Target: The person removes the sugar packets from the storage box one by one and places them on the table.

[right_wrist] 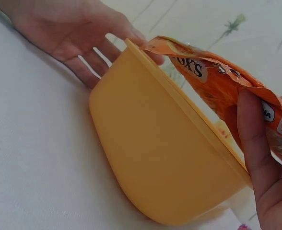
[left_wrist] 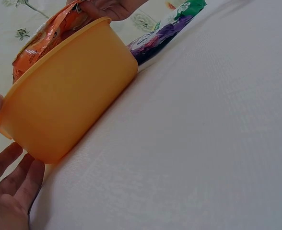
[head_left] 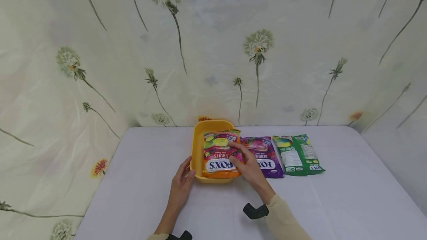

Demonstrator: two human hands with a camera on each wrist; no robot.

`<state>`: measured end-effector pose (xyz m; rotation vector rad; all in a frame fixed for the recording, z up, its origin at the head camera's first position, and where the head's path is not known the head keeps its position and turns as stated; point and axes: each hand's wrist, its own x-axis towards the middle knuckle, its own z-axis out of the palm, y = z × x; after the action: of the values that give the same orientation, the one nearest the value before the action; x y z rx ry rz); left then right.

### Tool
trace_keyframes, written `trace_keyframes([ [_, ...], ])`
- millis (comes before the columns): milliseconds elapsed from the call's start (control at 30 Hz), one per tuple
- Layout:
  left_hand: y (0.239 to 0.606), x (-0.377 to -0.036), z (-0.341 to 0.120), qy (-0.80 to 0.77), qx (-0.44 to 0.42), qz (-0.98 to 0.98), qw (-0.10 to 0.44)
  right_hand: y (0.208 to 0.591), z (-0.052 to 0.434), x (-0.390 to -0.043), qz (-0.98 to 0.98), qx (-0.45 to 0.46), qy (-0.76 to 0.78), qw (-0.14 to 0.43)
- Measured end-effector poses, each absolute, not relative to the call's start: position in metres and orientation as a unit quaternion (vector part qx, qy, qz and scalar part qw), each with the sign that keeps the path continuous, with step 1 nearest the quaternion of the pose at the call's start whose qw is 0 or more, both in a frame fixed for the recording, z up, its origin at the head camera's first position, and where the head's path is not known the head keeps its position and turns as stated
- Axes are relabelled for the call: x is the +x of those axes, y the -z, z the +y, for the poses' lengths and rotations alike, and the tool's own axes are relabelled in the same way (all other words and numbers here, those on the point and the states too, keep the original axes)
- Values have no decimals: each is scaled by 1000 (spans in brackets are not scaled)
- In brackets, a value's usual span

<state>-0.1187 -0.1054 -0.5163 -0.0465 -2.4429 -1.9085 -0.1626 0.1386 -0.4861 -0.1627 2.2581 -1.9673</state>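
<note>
A yellow plastic tub [head_left: 197, 147] stands on the white table. An orange Fox's Fruits candy bag [head_left: 218, 156] lies tilted across the tub's top, partly inside. My right hand [head_left: 241, 157] pinches the bag's right edge; in the right wrist view its thumb [right_wrist: 255, 139] presses on the orange bag [right_wrist: 217, 76] above the tub [right_wrist: 155, 158]. My left hand [head_left: 185, 173] rests with straight fingers against the tub's near left corner. In the left wrist view the left hand [left_wrist: 11, 191] lies beside the tub [left_wrist: 69, 96].
A purple Fox's Berries bag [head_left: 267, 158] lies flat just right of the tub, and a green bag [head_left: 298, 155] lies right of that. A floral curtain [head_left: 213, 47] closes the back and sides. White table surface [head_left: 350, 195] extends to the right and front.
</note>
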Motion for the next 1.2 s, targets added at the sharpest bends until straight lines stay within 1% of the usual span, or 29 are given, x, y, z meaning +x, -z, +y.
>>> trace_keyframes([
  [200, 517, -119, -105, 612, -15, -790, 24, 494, 145, -162, 761, -41, 644, 63],
  [433, 546, -130, -107, 616, -3, -787, 37, 493, 149, -157, 769, -30, 636, 62],
  [500, 549, -131, -107, 617, -7, -786, 41, 494, 150, -156, 768, -33, 637, 60],
  [867, 549, -131, -107, 616, -16, -786, 50, 494, 155, -152, 763, -23, 643, 64],
  [1200, 552, -132, -107, 615, -19, -787, 51, 495, 160, -147, 756, -38, 650, 65],
])
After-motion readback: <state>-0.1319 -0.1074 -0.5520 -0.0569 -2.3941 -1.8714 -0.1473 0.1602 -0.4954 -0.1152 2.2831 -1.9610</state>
